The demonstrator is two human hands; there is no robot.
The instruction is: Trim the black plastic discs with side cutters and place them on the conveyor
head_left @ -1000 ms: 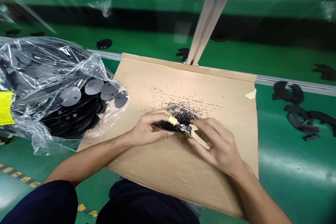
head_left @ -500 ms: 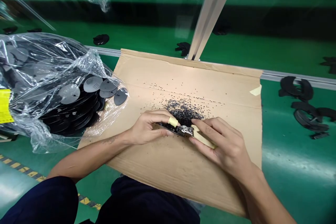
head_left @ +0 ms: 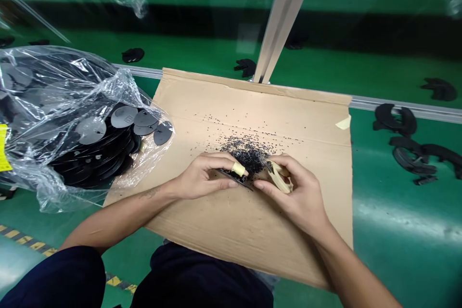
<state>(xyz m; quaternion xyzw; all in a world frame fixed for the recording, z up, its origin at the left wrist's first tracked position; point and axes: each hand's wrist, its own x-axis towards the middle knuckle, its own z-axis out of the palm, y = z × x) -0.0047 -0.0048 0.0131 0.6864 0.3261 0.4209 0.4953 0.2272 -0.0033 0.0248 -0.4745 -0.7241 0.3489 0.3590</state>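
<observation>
Far left: clear plastic bag (head_left: pixel 61 74) holding stacked black discs (head_left: pixel 97 159), yellow label (head_left: pixel 3 147) on bag. Cardboard sheet (head_left: pixel 288 240) under my hands, black trimmings (head_left: pixel 247 158) heaped and scattered on it. My left hand (head_left: pixel 205 178) pinches black plastic piece (head_left: pixel 234 178) between thumb and curled fingers, cream wrap (head_left: pixel 238 169) on index finger, piece just below heap. My right hand (head_left: pixel 292 192) closed round cream-handled cutters (head_left: pixel 280 178), fingers pressed together, cutter head hidden, just beside piece. Far right: curved black parts (head_left: pixel 395 120) on green bench (head_left: pixel 397 231)
</observation>
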